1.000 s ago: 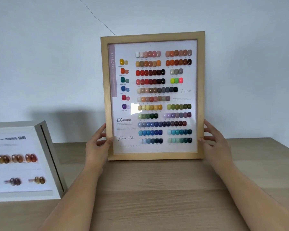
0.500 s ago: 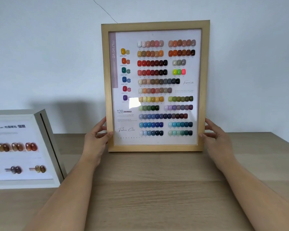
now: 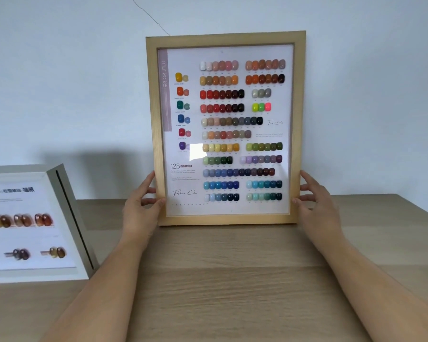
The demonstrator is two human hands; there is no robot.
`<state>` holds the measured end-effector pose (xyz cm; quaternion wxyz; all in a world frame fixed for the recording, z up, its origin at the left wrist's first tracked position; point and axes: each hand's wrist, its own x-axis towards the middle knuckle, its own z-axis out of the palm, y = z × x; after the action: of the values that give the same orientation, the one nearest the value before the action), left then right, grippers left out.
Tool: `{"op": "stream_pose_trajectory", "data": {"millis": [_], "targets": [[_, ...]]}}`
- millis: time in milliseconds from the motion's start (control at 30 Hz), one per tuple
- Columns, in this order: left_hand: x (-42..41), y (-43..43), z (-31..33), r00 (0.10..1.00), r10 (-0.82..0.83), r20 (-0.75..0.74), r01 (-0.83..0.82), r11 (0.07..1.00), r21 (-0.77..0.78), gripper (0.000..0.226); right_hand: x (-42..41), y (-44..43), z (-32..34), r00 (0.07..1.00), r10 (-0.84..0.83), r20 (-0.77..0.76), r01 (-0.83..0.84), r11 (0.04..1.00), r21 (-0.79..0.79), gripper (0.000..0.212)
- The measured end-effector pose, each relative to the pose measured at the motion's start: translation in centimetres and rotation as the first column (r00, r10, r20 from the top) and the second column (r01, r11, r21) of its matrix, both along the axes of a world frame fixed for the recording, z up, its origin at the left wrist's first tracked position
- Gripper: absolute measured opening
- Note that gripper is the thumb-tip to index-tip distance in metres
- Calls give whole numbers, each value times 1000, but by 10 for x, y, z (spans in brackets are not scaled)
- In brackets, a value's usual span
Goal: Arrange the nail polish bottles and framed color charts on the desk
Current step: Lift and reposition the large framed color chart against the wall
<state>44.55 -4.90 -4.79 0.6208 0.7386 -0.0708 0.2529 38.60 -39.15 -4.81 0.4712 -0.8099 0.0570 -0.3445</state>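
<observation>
The pale wall [image 3: 59,70] fills the far side, and the wood-grain tabletop [image 3: 232,280] runs from it towards me. At the far middle of the tabletop stands the wooden-framed color chart [image 3: 226,129], upright, its bottom rail down on the wood and its printed face turned to me; the print reads 128 colors. It sits close to the wall, but I cannot tell whether its top touches there. On the near left, well apart from it, the white-framed chart [image 3: 30,223] rests tilted back, cut off by the edge of view. No nail polish bottles show here.

My left hand [image 3: 141,206] grips the left rail low down, thumb on the front and fingers [image 3: 148,177] reaching round the edge. My right hand [image 3: 316,203] holds the right rail at the same height in a lighter pinch, with straighter fingers.

I judge that I am setting this chart in its place. The risk is in letting go: if it stands too steep, with nothing behind it, it could tip forward onto its glazed face. If it leans too far, its bottom rail may slide along the smooth wood towards me. An uneven release could also twist it crooked.
</observation>
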Motion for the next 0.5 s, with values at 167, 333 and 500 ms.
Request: {"op": "stream_pose_trajectory", "data": {"millis": [167,333,500], "targets": [[2,-1,-2,999,46,18,-47,997,57,69,5,-2,-1,1000,-22,-14,22,999,-39,75],[-2,-5,-10,995,103,3,-103,990,95,68,1,3,-7,999,-5,-44,1,996,-87,74],[-29,-14,-11,984,177,-14,-173,975,138,75,-29,14,-5,999,-4,-32,1,996,-87,57]]}}
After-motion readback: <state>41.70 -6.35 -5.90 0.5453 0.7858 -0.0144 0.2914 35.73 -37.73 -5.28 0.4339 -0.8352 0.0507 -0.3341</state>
